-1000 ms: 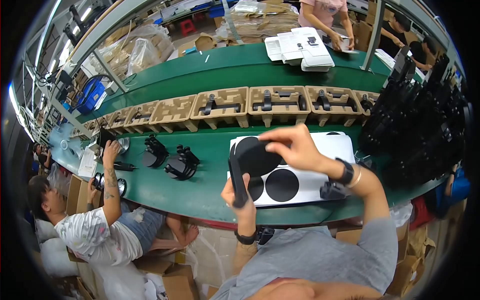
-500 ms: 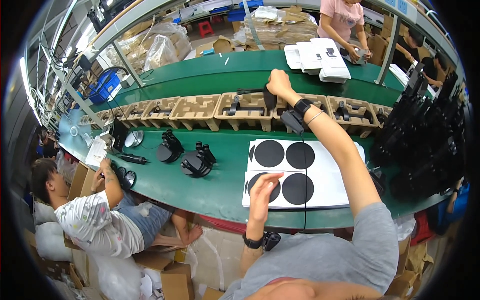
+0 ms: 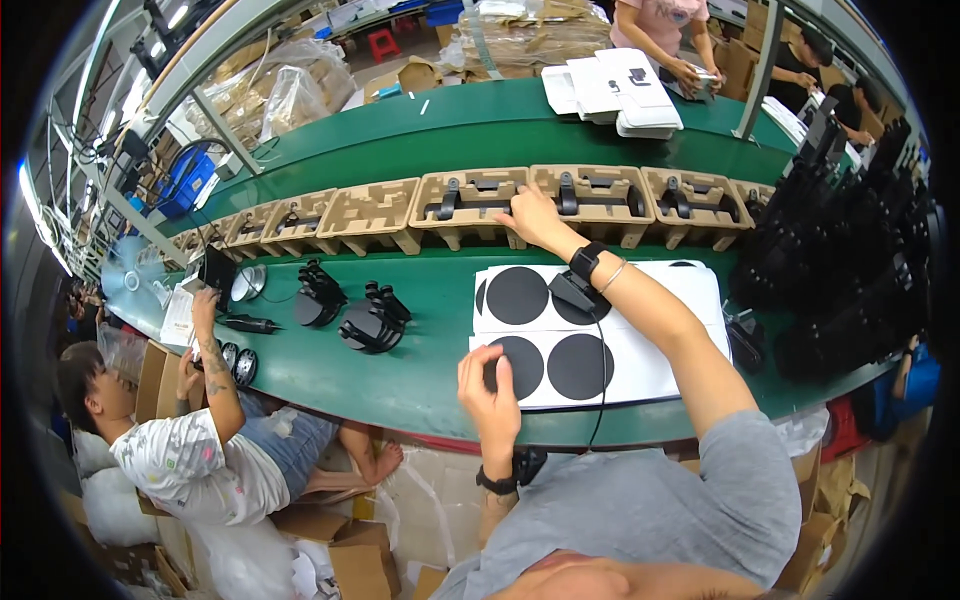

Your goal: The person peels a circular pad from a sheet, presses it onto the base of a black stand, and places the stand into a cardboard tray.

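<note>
My right hand [image 3: 535, 218] reaches down into a row of brown moulded pulp trays. Its fingers are at the right end of one tray [image 3: 425, 222], on a black part [image 3: 490, 212] lying there; the palm hides some of the grip. Beside it, a second tray [image 3: 600, 225] also holds black parts. Over the near edge of a white sheet with black round pads [image 3: 580, 367], my left hand [image 3: 490, 395] hovers with loosely bent fingers apart and nothing visible in them. A small black device on a cord [image 3: 577, 290] hangs below my right wrist, in front of the sheet.
Two black round-based assemblies [image 3: 372, 325] stand left on the green bench [image 3: 430, 370]. Dense black parts [image 3: 830, 250] crowd the right. White cartons [image 3: 625, 95] lie on the far bench near a person in pink. Another person [image 3: 190, 440] sits at the left.
My right hand has come down from above the trays with the black part, into the tray. My left hand has lowered slightly and its fingers are more bent. The whole view has shifted.
</note>
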{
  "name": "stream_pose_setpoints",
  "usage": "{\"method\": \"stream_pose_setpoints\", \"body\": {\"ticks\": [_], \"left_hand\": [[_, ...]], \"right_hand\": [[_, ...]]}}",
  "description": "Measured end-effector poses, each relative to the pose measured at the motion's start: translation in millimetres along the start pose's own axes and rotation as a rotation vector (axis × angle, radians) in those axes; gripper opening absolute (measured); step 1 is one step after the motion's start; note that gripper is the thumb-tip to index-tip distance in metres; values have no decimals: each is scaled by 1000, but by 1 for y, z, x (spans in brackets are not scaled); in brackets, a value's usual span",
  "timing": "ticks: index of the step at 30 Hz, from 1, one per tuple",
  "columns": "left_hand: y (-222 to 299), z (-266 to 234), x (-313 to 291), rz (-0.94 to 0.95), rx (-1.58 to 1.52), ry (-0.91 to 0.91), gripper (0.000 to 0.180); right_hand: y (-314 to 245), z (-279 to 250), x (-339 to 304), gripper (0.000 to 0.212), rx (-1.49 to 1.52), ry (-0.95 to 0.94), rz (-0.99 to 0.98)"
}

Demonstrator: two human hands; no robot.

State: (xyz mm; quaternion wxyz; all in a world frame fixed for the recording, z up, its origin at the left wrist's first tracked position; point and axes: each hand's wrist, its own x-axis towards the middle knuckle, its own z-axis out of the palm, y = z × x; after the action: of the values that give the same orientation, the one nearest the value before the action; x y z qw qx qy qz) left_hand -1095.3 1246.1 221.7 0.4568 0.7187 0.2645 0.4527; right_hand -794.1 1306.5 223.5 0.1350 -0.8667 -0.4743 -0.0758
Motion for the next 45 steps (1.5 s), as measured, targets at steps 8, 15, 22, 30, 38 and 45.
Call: {"method": "stream_pose_setpoints", "body": {"ticks": [8, 15, 22, 30, 38, 45], "left_hand": [[-11, 12, 15, 194, 560, -394, 57], [-16, 19, 14, 163, 668, -404, 59], [-9, 60, 16, 192, 712, -405, 59], [2, 96, 22, 220, 848, -309, 62], [3, 95, 26, 225, 833, -296, 61], [12, 81, 36, 203, 821, -286, 55]], "right_hand": [[-16, -70, -98, 41, 340, -90, -441], [7, -58, -152, 28, 464, 9, -468], [33, -77, -144, 42, 436, -17, -463], [39, -87, -135, 46, 464, -76, -478], [31, -92, -135, 42, 438, -53, -476], [28, -92, -135, 27, 484, 56, -533]]}}
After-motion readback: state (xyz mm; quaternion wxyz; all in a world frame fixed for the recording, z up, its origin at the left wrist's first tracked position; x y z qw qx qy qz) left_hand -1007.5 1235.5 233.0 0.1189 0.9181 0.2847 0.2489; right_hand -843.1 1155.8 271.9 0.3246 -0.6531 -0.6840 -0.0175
